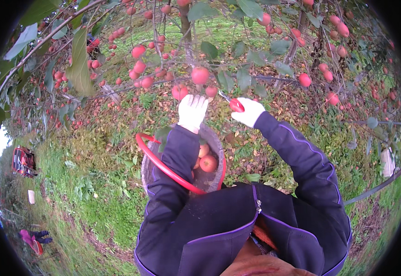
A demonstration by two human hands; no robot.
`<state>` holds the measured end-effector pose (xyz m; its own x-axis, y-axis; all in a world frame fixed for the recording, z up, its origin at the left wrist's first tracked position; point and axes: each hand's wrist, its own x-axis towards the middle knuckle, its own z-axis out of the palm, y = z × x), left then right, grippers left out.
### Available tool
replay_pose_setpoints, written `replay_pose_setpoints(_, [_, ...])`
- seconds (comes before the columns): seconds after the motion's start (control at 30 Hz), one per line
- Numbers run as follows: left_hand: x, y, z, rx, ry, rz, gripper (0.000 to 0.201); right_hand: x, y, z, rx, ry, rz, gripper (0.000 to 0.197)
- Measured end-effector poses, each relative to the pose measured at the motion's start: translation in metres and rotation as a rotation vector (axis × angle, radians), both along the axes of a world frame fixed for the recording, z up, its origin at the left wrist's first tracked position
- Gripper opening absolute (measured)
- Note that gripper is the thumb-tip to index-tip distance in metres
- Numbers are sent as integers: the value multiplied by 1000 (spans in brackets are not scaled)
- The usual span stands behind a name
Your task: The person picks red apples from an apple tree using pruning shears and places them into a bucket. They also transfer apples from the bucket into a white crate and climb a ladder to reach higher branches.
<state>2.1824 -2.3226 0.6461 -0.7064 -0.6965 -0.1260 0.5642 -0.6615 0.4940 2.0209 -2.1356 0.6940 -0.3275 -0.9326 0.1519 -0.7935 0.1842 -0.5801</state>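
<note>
My left hand (192, 112), in a white glove, is raised with its fingers stretched up under the hanging apples. Its fingertips are beside a red apple (179, 92) and just below a larger apple (200, 75); whether they touch either, I cannot tell. In my white-gloved right hand (249, 112) are red-handled clippers (236, 105), their metal blades pointing up and left toward a small apple (211, 91). Below my left forearm hangs or stands a grey basket (218, 138) with a red hoop handle (163, 168). Several picked apples (208, 163) lie in it, partly hidden by my sleeve.
Apple-laden branches with leaves (255, 57) spread across the top. A tree trunk (186, 27) rises behind them. Fallen leaves and grass cover the ground. Far left, another person (34, 236) in a pink top is near a red vehicle-like object (23, 161).
</note>
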Motion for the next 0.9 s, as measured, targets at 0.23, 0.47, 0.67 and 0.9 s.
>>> replay_pose_setpoints(0.23, [-42, -27, -23, 341, -137, 122, 29, -31, -102, 0, 260, 233, -83, 52])
replay_pose_setpoints(0.47, [-64, -65, -29, 304, -119, 37, 51, -43, -152, 4, 216, 256, -20, 37])
replay_pose_setpoints(0.67, [-78, -84, -32, 331, -98, -9, 64, -53, -179, 10, 253, 263, -10, 39])
replay_pose_setpoints(0.9, [-90, -107, -46, 356, -16, -103, 54, -46, -189, 12, 181, 264, -87, 28])
